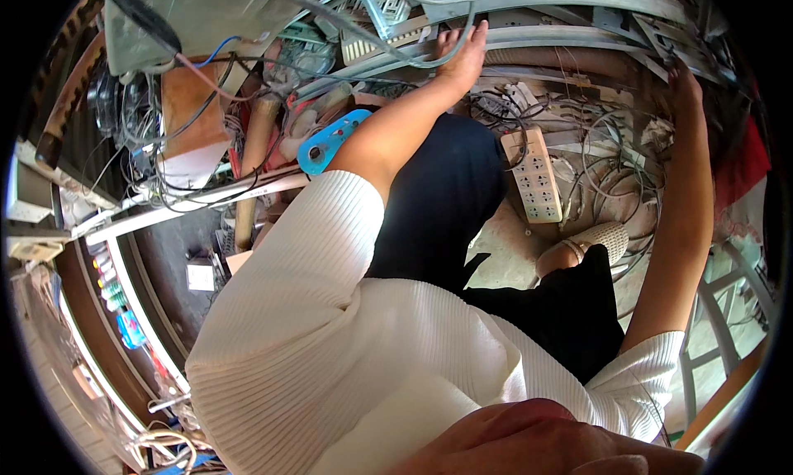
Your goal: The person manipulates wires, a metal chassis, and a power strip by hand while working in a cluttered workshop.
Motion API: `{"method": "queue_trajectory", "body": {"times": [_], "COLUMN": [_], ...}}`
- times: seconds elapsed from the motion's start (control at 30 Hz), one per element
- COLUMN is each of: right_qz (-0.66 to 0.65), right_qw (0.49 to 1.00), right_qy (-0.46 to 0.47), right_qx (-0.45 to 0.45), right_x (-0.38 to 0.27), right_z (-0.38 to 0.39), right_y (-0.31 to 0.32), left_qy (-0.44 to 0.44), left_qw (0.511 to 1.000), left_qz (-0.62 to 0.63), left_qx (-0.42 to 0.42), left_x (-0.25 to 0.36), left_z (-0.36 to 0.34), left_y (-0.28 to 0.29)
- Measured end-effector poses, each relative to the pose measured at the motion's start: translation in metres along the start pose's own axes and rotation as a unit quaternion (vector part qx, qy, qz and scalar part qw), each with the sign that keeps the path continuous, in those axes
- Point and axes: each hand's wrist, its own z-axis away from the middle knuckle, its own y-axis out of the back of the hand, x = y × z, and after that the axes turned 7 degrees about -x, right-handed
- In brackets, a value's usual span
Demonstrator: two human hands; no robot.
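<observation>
My left hand [464, 55] reaches to the far middle and lies across a long grey metal rail [562, 35]. Its fingers are apart, pointing away from me, and seem not to wrap round the metal. At the far right my right hand [684, 83] is closed at the end of a metal bar [654, 45] among other metal strips. Those fingertips are partly in shadow. A grey cable [372, 41] loops close by my left hand. Below the rails lies a ribbed, dusty brown tube [570, 60].
A beige power strip [533, 175] and tangled wires [607, 165] lie on the floor beside my shoe [607, 239]. A blue plate with holes [333, 140] sits by my left arm. At left are a white frame bar [190, 201] and cardboard [194, 103]; a metal rack [720, 310] stands right.
</observation>
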Motion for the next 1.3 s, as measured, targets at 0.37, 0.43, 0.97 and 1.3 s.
{"method": "queue_trajectory", "body": {"times": [0.37,0.43,0.97,1.3], "right_qz": [-0.035,-0.044,0.019,0.032], "right_qw": [0.999,0.996,0.996,0.992], "right_qy": [-0.009,0.026,-0.010,0.059], "right_qx": [-0.013,-0.073,-0.087,-0.110], "right_x": [0.002,-0.004,-0.010,0.001], "right_z": [0.031,0.004,0.175,0.270], "right_y": [0.001,0.037,0.008,0.076], "left_qy": [-0.010,-0.030,0.006,-0.009], "left_qw": [0.999,0.996,0.994,0.996], "left_qz": [0.033,0.058,0.036,0.020], "left_qx": [0.028,0.068,0.107,0.081], "left_x": [-0.003,0.007,0.002,0.006], "left_z": [-0.004,-0.019,-0.012,-0.005], "left_y": [-0.004,-0.009,-0.015,-0.004]}}
